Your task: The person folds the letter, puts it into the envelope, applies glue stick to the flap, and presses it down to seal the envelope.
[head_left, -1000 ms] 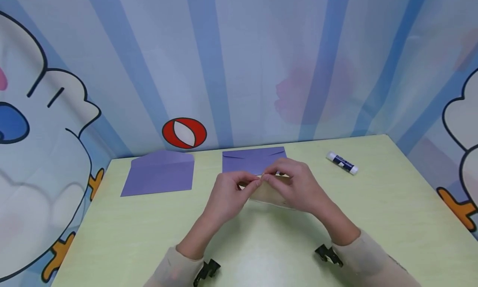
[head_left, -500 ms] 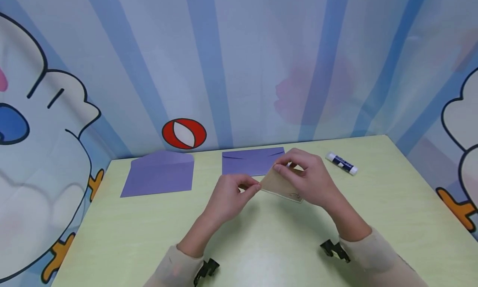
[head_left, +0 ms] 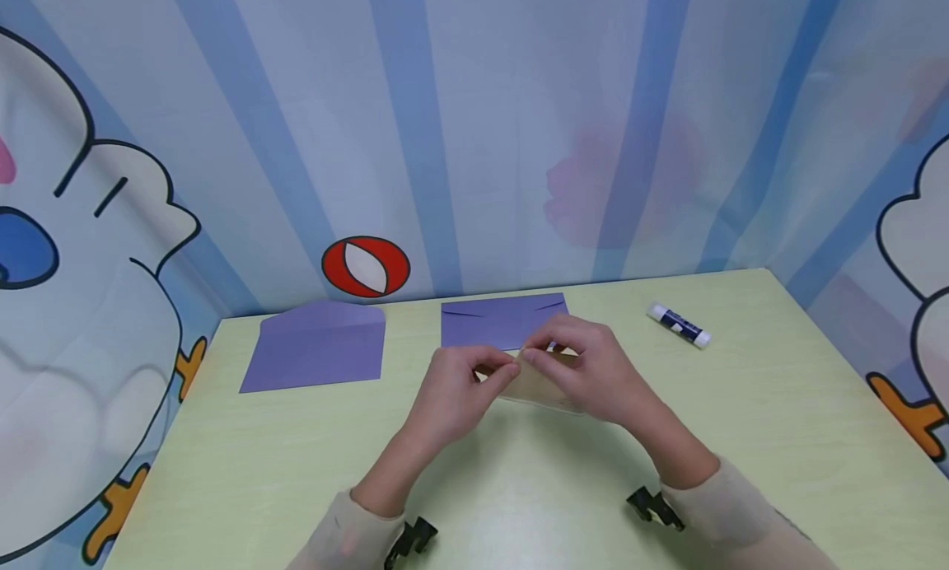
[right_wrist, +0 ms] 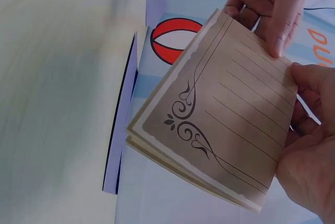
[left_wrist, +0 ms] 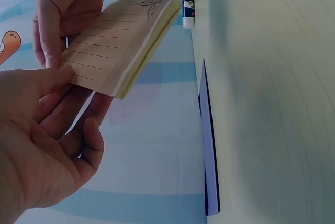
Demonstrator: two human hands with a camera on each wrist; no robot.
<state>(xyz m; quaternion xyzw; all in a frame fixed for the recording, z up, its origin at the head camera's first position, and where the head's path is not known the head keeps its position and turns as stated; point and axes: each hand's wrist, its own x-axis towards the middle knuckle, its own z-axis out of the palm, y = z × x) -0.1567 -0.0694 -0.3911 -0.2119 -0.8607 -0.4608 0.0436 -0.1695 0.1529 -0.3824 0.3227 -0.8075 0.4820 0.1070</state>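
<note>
In the head view both forearms reach forward from the lower edge over the pale table (head_left: 296,471) and slant inward, so that the hands nearly meet; each wrist bends out of a light sleeve with a black clip (head_left: 411,541) beside it. The left hand (head_left: 455,393) has thumb and forefinger brought together at the tip, and the right hand (head_left: 593,368) arches over in the same way, fingertips just beside the left's. Between them they pinch a tan sheet (head_left: 535,389), which is raised above the table and partly hidden by the right hand. Behind the hands lies one purple envelope (head_left: 489,327); a second envelope (head_left: 315,352), its flap up, lies to the left, and a glue stick (head_left: 678,324) to the right.

In the left wrist view the left thumb lies on the sheet's lined face near a corner, the other fingers curled beneath. The right hand comes in from above, a fingertip at the same corner. The sheet tilts, and its far edge shows more than one layer.

In the right wrist view the right thumb presses the sheet's edge close to the left hand's thumb, the right fingers bent behind it. The scrollwork (right_wrist: 188,122) corner points away from both hands.
</note>
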